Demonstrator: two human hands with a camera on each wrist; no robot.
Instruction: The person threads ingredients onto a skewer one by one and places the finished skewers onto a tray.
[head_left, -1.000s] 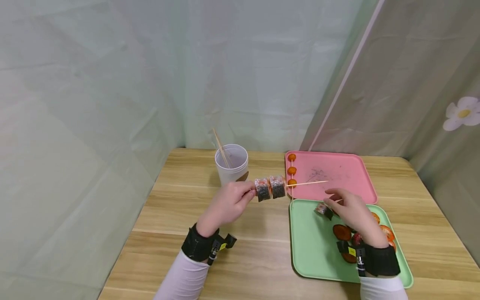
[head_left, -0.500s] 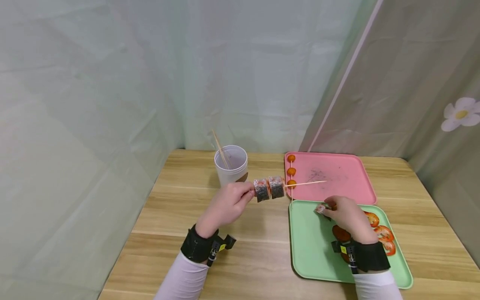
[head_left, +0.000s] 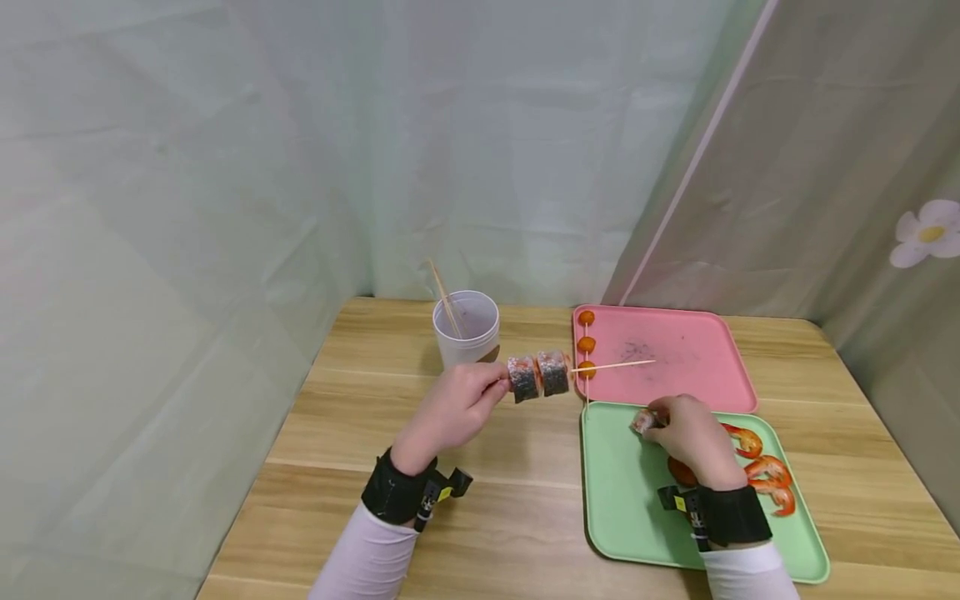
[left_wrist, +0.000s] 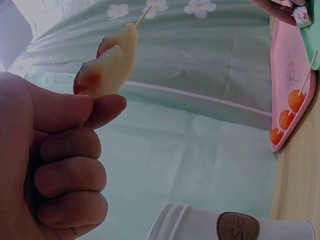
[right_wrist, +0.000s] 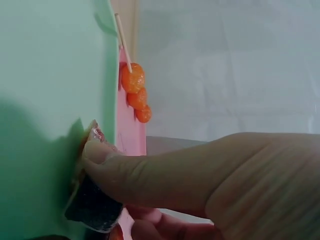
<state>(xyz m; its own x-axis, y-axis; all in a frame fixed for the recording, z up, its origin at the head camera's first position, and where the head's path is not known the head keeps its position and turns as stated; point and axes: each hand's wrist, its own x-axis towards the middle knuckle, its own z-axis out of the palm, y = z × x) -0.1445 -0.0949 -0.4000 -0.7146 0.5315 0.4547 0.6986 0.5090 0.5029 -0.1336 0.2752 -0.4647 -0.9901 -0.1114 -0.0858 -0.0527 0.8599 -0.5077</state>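
Observation:
My left hand (head_left: 453, 408) pinches the near end of a wooden skewer (head_left: 622, 365) over the table between thumb and forefinger. Two slices of sushi roll (head_left: 540, 375) sit side by side on it, just past the fingertips, and its bare point aims right. At the upper left of the green tray (head_left: 618, 533), my right hand (head_left: 693, 437) pinches another sushi roll slice (head_left: 642, 421). Close up in the right wrist view, the thumb presses the dark-skinned slice (right_wrist: 95, 207); the other fingers are mostly hidden behind it.
Cooked shrimp (head_left: 768, 471) and a brown round piece (head_left: 681, 472) lie on the green tray, partly behind the right hand. Behind it, a pink tray (head_left: 697, 358) bears a skewer of three orange balls (head_left: 587, 343). A white cup (head_left: 467, 333) with skewers stands back left.
My right hand has lowered onto the sushi roll slice on the green tray and its fingers have closed around it. The left hand holds its skewer in about the same place.

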